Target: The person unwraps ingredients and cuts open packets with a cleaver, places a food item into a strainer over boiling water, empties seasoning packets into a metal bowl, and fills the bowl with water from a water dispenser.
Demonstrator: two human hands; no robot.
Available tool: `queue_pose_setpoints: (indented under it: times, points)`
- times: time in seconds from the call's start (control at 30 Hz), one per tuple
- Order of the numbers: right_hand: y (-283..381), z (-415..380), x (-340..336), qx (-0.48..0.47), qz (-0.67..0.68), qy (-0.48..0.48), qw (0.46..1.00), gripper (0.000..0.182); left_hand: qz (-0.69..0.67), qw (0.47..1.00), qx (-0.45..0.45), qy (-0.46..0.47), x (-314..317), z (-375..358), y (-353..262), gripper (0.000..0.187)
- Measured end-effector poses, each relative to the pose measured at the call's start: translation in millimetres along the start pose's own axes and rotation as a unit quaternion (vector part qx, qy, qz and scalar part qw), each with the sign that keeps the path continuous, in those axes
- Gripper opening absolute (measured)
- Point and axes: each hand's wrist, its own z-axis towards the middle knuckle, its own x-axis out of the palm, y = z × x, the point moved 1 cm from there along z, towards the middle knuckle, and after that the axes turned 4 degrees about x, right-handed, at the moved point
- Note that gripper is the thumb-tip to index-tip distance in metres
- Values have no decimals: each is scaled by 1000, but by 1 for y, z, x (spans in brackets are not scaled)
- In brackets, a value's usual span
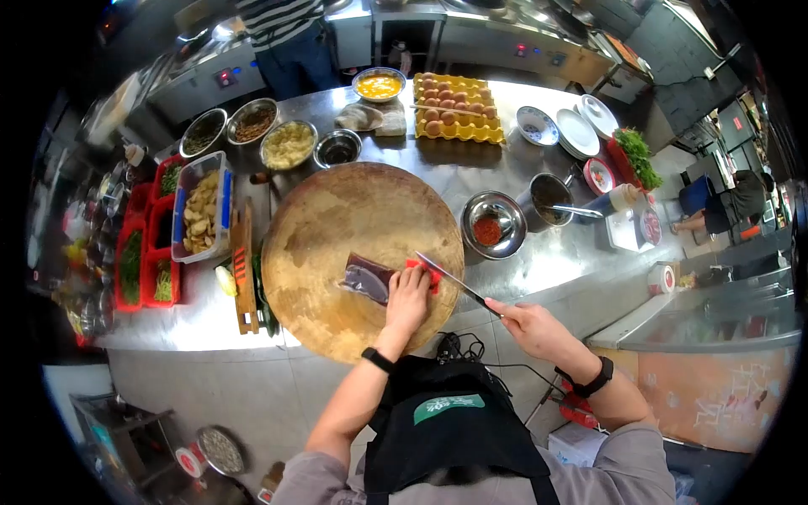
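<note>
A dark reddish-brown block in clear plastic packaging [367,279] lies on the round wooden chopping board [337,210]. My left hand [407,296] holds the packet down near its right end, fingers bent over it. A bit of red wrapping shows beside those fingertips. In my right hand [532,326] is a knife [454,281], its handle gripped in closed fingers. The blade slants up and left over the board's right edge, its tip close to the red wrapping and my left fingers.
Behind the board stand a yellow egg tray [459,130], a bowl of beaten egg [378,85] and several filled bowls. A clear tub of sliced food [202,209] and red baskets [130,265] are left. To the right are a steel bowl [495,225] and a pot [549,199]. A person [290,42] stands opposite.
</note>
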Motion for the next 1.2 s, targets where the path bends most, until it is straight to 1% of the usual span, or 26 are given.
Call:
queue_pose_setpoints:
  times: [0.1, 0.2, 0.33, 0.4, 0.43, 0.5, 0.57, 0.6, 0.67, 0.7, 0.73, 0.77, 0.8, 0.83, 0.87, 0.9, 0.93, 1.0, 1.03, 1.1, 1.2]
  points:
    - [9, 3, -2, -2, 11, 3, 1000, 42, -10, 1000, 6, -20, -3, 1, -1, 39]
    - [13, 6, -1, 2, 10, 4, 1000, 43, -17, 1000, -2, -2, -2, 0, 1, 36]
    - [20, 6, 2, 14, 18, 5, 1000, 43, -18, 1000, -7, -10, 2, -4, 0, 38]
    - [23, 4, 1, 20, 12, -4, 1000, 43, 23, 999, -25, 8, 3, -4, -3, 42]
    - [23, 4, 1, 21, 10, 3, 1000, 42, 23, 999, -23, 4, 5, -4, -3, 42]
    - [24, 2, -4, 21, 4, 7, 1000, 42, 64, 998, -23, 9, 7, -6, -3, 46]
    - [21, -8, -13, 42, 6, 44, 998, 45, 57, 998, -25, 13, 7, -8, -4, 45]
    - [20, -13, -23, 41, 6, 42, 998, 45, 50, 998, -29, 20, 6, -8, -4, 44]
    - [18, -22, -44, 92, -47, 67, 992, 45, 34, 999, -34, 19, 6, -6, -2, 44]
    - [16, -24, -48, 92, -19, 37, 995, 42, 17, 999, -42, 19, 6, -4, -1, 44]
    - [16, -19, -45, 92, -22, 40, 995, 42, 15, 999, -46, 18, 7, -2, 1, 44]
    - [14, -9, -39, 33, -37, -49, 998, 42, -28, 996, -75, 50, -7, 10, 0, 40]
    - [11, 3, -32, -27, -50, -141, 988, 42, -69, 989, -100, 80, -14, 17, 0, 36]
    - [5, 23, -19, -77, -70, -190, 976, 42, -66, 990, -96, 78, -10, 19, 4, 36]
    - [-1, 48, -4, -127, -89, -239, 959, 42, -19, 998, -66, 18, -2, 21, 11, 36]
    - [-7, 72, 9, -135, -113, -251, 952, 43, 27, 998, -36, -42, 2, 23, 15, 36]
    - [-10, 94, 23, -142, -137, -261, 945, 44, 30, 998, -32, -42, 2, 23, 17, 36]
    - [-13, 123, 43, -143, -176, -250, 941, 46, 34, 994, -73, 74, 3, 27, 20, 32]
    - [-17, 135, 53, -142, -172, -253, 941, 46, 37, 994, -70, 75, 2, 28, 21, 32]
    - [-27, 154, 74, -150, -196, -257, 934, 51, 31, 990, -76, 116, 2, 29, 22, 31]
    - [-39, 167, 94, -160, -187, -256, 935, 48, 12, 990, -69, 120, 3, 30, 27, 30]
